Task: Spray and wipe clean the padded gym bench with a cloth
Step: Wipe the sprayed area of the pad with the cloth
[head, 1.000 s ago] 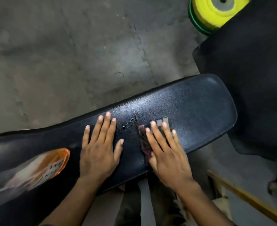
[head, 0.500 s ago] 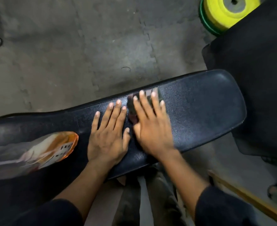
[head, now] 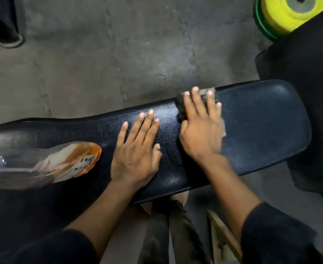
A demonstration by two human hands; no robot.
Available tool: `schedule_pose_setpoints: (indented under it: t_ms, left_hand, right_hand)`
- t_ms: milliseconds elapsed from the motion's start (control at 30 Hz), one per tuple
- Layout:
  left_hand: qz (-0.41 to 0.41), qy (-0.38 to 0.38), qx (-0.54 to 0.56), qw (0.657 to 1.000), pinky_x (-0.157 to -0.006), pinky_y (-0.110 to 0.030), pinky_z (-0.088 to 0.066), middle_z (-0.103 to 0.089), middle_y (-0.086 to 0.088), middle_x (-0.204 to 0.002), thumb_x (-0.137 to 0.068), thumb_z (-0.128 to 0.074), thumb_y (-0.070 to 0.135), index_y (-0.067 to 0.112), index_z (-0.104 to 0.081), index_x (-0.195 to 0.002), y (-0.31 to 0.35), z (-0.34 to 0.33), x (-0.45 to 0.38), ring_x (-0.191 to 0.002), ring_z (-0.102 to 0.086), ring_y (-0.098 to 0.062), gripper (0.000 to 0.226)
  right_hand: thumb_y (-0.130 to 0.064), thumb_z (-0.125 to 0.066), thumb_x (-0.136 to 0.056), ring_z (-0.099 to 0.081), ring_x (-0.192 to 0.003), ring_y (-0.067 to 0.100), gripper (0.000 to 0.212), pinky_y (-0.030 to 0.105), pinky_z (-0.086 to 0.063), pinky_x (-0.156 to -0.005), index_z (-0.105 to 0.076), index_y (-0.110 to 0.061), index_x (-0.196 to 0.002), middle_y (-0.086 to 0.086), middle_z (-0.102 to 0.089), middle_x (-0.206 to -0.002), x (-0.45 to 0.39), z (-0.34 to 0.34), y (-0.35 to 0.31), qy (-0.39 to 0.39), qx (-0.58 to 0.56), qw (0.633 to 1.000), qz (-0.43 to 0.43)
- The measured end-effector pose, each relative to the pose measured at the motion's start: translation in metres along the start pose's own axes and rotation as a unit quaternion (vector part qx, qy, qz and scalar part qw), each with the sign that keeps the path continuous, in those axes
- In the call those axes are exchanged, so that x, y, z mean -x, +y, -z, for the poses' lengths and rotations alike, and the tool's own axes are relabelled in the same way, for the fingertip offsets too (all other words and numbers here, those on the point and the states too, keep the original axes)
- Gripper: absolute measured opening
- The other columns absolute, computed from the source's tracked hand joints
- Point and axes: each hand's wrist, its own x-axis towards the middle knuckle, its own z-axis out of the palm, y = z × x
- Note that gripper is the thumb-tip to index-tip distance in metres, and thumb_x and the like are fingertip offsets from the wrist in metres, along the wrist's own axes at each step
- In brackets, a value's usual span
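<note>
Black textured vinyl bench pad (head: 261,130): right hand (head: 200,130) presses small dark cloth (head: 180,107) at its far edge, fingers straight and spread for even pressure; left hand (head: 136,149) flat beside it (bracing, likely), fingers straight, holding nothing.

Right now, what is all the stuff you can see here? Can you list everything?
padded bench: one, black, across the middle
cloth: one, dark with a grey edge, at the bench's far edge
bottle: one, clear with an orange label, lying on the bench's left part
yellow weight plate: one, top right corner
green plate: one, just behind the yellow one
second pad: one, black, right side
floor mats: grey, beyond the bench
wooden bar: one, tan, bottom right
left hand: flat on the bench
right hand: flat, pressing the cloth
</note>
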Motion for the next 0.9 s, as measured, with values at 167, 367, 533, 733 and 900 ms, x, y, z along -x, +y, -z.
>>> schedule_pose_setpoints:
  t_ms: [167,367,533,733,900]
  left_hand:
    - [0.04,0.004,0.075,0.996,-0.137,-0.048,-0.013,-0.023,0.0,-0.181,-0.101,-0.044,0.031,0.015,-0.033,-0.169,-0.01,-0.001,0.021,-0.168,-0.018,-0.016,0.071]
    - [0.027,-0.025,0.007,0.999,-0.137,-0.05,-0.013,-0.013,0.001,-0.183,-0.106,-0.045,0.041,0.017,-0.03,-0.171,-0.015,-0.006,0.089,-0.17,-0.011,-0.02,0.072]
    - [0.072,-0.015,0.011,0.997,-0.137,-0.046,-0.008,-0.013,0.004,-0.183,-0.104,-0.046,0.043,0.019,-0.031,-0.171,-0.007,-0.011,0.106,-0.17,-0.012,-0.019,0.072]
    - [0.16,-0.024,0.075,0.984,-0.135,-0.045,-0.008,-0.017,0.007,-0.182,-0.104,-0.046,0.042,0.022,-0.035,-0.169,0.003,-0.002,0.134,-0.169,-0.011,-0.014,0.069]
    - [0.21,-0.035,0.072,0.974,-0.13,-0.057,-0.025,-0.029,0.007,-0.178,-0.1,-0.047,0.043,0.021,-0.049,-0.162,-0.018,0.014,0.183,-0.167,-0.022,-0.012,0.066]
  right_hand:
    - [-0.028,-0.052,-0.089,-0.009,-0.172,0.034,0.088,0.06,-0.019,-0.136,-0.028,-0.027,-0.174,-0.001,-0.015,-0.185,0.078,-0.029,-0.007,-0.012,0.025,0.986,0.165]
    - [-0.031,-0.045,-0.084,-0.015,-0.171,0.033,0.091,0.061,-0.024,-0.135,-0.03,-0.027,-0.173,-0.003,-0.019,-0.184,0.11,-0.023,0.051,-0.037,0.072,0.985,0.151]
    - [-0.032,-0.032,-0.088,-0.014,-0.17,0.04,0.084,0.065,-0.021,-0.135,-0.036,-0.021,-0.171,0.003,-0.026,-0.182,0.044,-0.008,0.009,-0.001,-0.003,1.0,0.026]
    - [-0.033,-0.044,-0.09,-0.008,-0.171,0.038,0.085,0.064,-0.019,-0.135,-0.028,-0.025,-0.174,0.002,-0.016,-0.185,0.055,-0.027,-0.062,-0.037,0.006,0.979,0.201]
    - [-0.034,-0.047,-0.089,-0.006,-0.172,0.033,0.089,0.06,-0.024,-0.134,-0.025,-0.027,-0.175,-0.002,-0.012,-0.186,0.116,-0.039,-0.026,-0.055,0.062,0.954,0.289]
